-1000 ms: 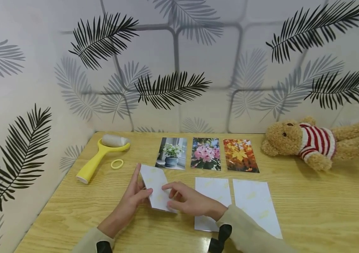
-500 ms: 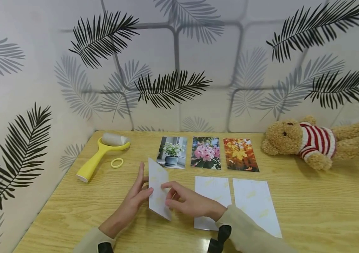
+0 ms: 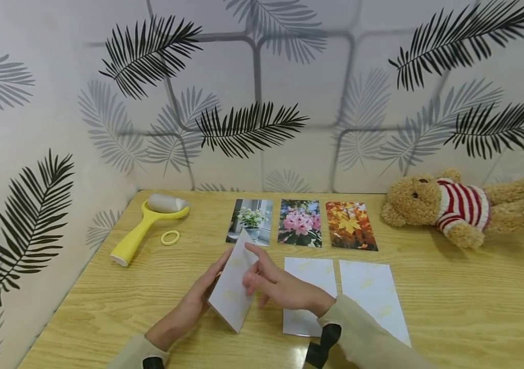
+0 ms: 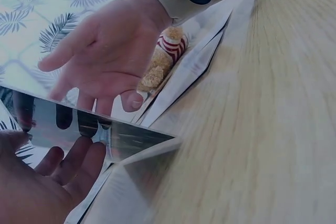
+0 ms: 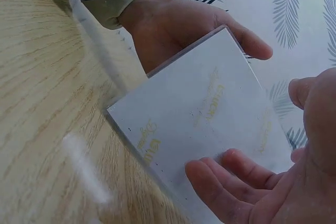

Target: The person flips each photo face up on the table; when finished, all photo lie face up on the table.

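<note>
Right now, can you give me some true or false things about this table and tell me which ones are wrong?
1. The teddy bear wears a striped top. True.
2. The yellow ring hangs on the yellow roller. False: the yellow ring lies beside the yellow roller.
3. The pink flower picture lies between the plant picture and the leaf picture. True.
4. Every white card lies flat. False: one white card is tilted between the left hand and the right hand.

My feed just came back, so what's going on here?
A person's left hand is behind a tilted white-backed card, perhaps a stack, with the right hand at its white side. On the table, three photos lie picture-up in a row, with two white cards nearer the person.
</note>
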Demonstrator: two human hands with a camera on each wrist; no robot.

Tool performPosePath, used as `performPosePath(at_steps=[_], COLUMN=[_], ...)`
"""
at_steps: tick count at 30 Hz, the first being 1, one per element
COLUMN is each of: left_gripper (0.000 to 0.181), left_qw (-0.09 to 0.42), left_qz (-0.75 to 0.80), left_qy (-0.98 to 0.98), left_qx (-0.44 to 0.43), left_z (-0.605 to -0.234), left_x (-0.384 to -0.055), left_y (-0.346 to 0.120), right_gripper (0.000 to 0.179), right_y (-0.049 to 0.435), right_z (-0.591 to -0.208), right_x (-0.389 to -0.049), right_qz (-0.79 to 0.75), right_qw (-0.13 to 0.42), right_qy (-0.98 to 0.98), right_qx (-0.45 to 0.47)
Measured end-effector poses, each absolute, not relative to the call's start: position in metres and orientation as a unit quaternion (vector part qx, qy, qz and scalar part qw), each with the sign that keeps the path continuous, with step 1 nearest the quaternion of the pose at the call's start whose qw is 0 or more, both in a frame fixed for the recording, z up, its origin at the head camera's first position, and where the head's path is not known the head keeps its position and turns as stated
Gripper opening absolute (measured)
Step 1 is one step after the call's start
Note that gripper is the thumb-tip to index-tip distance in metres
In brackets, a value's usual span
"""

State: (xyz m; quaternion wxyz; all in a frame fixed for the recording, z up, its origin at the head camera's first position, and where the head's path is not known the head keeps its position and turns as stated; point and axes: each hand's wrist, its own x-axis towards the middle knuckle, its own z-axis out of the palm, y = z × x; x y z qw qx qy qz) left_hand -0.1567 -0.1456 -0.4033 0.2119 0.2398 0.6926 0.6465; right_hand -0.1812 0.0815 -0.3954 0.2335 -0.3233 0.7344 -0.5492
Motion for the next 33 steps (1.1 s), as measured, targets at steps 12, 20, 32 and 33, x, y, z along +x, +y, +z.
performPosePath(at_steps=[12, 20, 32, 33], left_gripper=[0.051, 0.050, 0.046, 0.047], left_qw=[0.198, 0.151, 0.113, 0.109], left_qz=[0.626, 0.583, 0.488, 0.470], left_qy=[0.710, 0.743, 0.820, 0.830], left_qx=[0.255, 0.293, 0.278, 0.282], left_z=[-0.408, -0.423, -0.429, -0.429], left_x=[-0.154, -0.156, -0.162, -0.162], left_y=[-0.140, -0.139, -0.144, -0.144], right_gripper=[0.054, 0.033, 0.051, 0.053], right_y=[0.084, 0.089, 0.104, 0.104], right_z=[-0.386, -0.378, -0.366, -0.367], right_x=[-0.178, -0.180, -0.181, -0.181], right_qz=[-0.507, -0.484, -0.380, -0.373], right_qw=[0.197, 0.145, 0.157, 0.164], right_qy=[0.769, 0.793, 0.855, 0.858], right_qx=[-0.335, -0.341, -0.317, -0.311])
